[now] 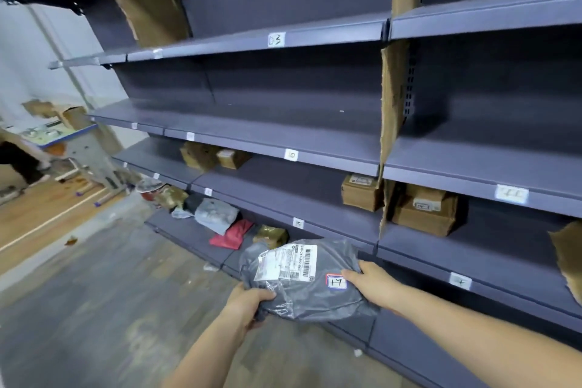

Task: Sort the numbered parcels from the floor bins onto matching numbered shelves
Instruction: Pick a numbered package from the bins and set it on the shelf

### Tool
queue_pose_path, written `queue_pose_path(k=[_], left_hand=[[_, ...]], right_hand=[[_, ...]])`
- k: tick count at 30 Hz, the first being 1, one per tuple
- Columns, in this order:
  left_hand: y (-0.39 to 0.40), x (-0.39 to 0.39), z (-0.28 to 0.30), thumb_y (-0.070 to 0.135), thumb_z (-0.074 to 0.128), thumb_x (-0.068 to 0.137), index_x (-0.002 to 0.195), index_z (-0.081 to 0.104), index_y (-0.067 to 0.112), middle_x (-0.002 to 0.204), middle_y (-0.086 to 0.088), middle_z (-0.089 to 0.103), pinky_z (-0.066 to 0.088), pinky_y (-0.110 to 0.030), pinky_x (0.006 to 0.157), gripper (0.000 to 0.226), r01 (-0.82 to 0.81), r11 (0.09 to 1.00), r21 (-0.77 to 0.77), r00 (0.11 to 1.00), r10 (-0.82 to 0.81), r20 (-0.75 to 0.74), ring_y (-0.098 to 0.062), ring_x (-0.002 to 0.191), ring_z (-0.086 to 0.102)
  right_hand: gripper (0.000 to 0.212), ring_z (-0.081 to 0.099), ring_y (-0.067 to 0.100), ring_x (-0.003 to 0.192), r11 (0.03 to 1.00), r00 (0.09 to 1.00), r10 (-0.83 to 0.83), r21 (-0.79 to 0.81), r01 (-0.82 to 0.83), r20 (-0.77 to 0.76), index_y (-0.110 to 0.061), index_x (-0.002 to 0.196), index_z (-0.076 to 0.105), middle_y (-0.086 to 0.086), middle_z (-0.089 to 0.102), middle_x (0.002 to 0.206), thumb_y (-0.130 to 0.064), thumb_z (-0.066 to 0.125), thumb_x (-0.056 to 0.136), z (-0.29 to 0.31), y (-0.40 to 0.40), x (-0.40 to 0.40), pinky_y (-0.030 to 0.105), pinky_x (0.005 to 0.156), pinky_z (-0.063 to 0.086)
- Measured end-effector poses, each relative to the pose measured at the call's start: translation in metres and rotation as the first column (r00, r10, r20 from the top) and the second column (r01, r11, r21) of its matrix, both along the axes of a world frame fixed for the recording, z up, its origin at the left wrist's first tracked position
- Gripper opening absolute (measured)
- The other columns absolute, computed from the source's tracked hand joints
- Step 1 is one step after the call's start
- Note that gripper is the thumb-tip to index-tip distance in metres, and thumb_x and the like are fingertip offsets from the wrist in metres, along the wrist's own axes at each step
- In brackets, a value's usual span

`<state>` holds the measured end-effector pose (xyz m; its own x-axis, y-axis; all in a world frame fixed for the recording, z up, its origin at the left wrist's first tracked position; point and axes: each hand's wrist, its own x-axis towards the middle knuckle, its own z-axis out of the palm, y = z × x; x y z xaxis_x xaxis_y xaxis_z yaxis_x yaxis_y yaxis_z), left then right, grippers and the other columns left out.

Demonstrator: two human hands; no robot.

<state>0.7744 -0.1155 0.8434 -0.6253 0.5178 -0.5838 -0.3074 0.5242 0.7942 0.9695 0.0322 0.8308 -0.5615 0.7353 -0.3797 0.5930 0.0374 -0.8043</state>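
Observation:
I hold a grey plastic mailer parcel [307, 280] in both hands in front of the dark shelving unit [283, 142]. A white shipping label sits on top of it, and a small tag [336, 281] reads 17. My left hand [248, 301] grips its near left corner. My right hand [374, 285] grips its right edge beside the tag. Shelf edges carry number tags: 03 [276, 40] high up, 10 [291, 155] in the middle, 11 [511, 194] at the right. Further tags lower down are too blurred to read.
Cardboard boxes [362, 192] [425, 209] [214, 156] sit on a lower shelf. Soft grey, red and tan parcels [220, 217] lie on the bottom shelf at the left. Torn cardboard dividers [392, 123] stand between bays. Grey floor [110, 309] spreads to the left, with a table and clutter beyond.

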Motion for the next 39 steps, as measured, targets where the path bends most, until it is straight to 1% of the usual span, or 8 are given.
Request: queue_pose_path(k=[3,6,14,18,25,30,33,39], left_hand=[[0.011,-0.039,0.015,-0.003,0.064,0.083,0.094,0.054,0.010,0.061,-0.009,0.058,0.041,-0.019,0.043,0.020,-0.050,0.998,0.024,0.997,0.051,-0.063,-0.017,0.042,0.050],[0.018,-0.078,0.030,-0.001,0.065,0.083,0.092,0.053,0.013,0.071,-0.010,0.059,0.045,-0.025,0.053,0.021,-0.121,0.991,0.052,0.987,0.125,-0.102,-0.020,0.054,0.051],[0.017,-0.173,0.055,-0.005,0.061,0.085,0.093,0.052,0.017,0.074,-0.004,0.059,0.046,-0.021,0.047,0.025,-0.274,0.955,0.111,0.949,0.287,-0.128,-0.017,0.058,0.051],[0.015,-0.229,0.052,-0.004,0.062,0.084,0.100,0.053,0.015,0.075,-0.005,0.059,0.045,-0.026,0.058,0.027,-0.309,0.944,0.120,0.936,0.324,-0.137,-0.019,0.060,0.052],[-0.007,-0.361,0.047,-0.002,0.064,0.083,0.111,0.053,0.014,0.082,-0.007,0.060,0.047,-0.028,0.058,0.034,-0.321,0.942,0.096,0.935,0.332,-0.125,-0.020,0.063,0.053],[-0.031,-0.472,0.060,-0.001,0.063,0.085,0.108,0.052,0.013,0.081,-0.006,0.059,0.047,-0.028,0.059,0.029,-0.309,0.948,0.074,0.936,0.317,-0.152,-0.021,0.064,0.054],[-0.041,-0.531,0.063,-0.002,0.062,0.085,0.107,0.052,0.014,0.080,-0.006,0.059,0.046,-0.029,0.059,0.029,-0.292,0.953,0.081,0.938,0.301,-0.172,-0.020,0.065,0.053],[-0.050,-0.621,0.055,0.000,0.063,0.086,0.112,0.050,0.013,0.082,-0.007,0.059,0.047,-0.029,0.063,0.032,-0.284,0.957,0.054,0.949,0.289,-0.126,-0.021,0.065,0.055]], right_hand=[[0.035,0.056,0.020,0.117,0.996,0.998,0.068,0.062,-0.068,0.003,-0.017,0.131,0.053,0.003,0.059,0.131,-0.031,0.049,0.100,0.008,0.027,-0.054,0.022,0.083,0.039],[0.040,0.052,0.023,0.122,0.987,0.992,0.126,0.100,-0.126,0.005,-0.013,0.134,0.047,0.006,0.054,0.135,-0.032,0.049,0.099,0.020,0.049,-0.108,0.026,0.094,0.040],[0.034,0.056,0.024,0.117,0.953,0.960,0.280,0.131,-0.275,-0.026,-0.014,0.129,0.049,0.005,0.058,0.129,-0.028,0.051,0.098,0.045,0.069,-0.238,0.030,0.099,0.042],[0.034,0.057,0.025,0.116,0.936,0.946,0.324,0.154,-0.316,-0.030,-0.010,0.130,0.052,0.009,0.060,0.129,-0.023,0.052,0.098,0.054,0.070,-0.300,0.028,0.094,0.043],[0.031,0.061,0.024,0.108,0.927,0.941,0.339,0.164,-0.337,0.013,-0.014,0.122,0.059,0.007,0.065,0.121,-0.029,0.056,0.096,0.047,0.053,-0.431,0.031,0.092,0.046],[0.028,0.062,0.024,0.100,0.923,0.939,0.339,0.170,-0.345,0.065,-0.011,0.114,0.061,0.008,0.066,0.114,-0.030,0.054,0.095,0.051,0.030,-0.542,0.032,0.089,0.050],[0.029,0.060,0.027,0.105,0.919,0.942,0.324,0.208,-0.336,0.092,-0.008,0.114,0.061,0.010,0.065,0.115,-0.029,0.054,0.095,0.053,0.019,-0.599,0.031,0.084,0.046],[0.037,0.055,0.028,0.113,0.914,0.940,0.318,0.222,-0.338,0.120,-0.010,0.122,0.051,0.010,0.061,0.123,-0.032,0.058,0.093,0.048,0.012,-0.692,0.036,0.096,0.046]])
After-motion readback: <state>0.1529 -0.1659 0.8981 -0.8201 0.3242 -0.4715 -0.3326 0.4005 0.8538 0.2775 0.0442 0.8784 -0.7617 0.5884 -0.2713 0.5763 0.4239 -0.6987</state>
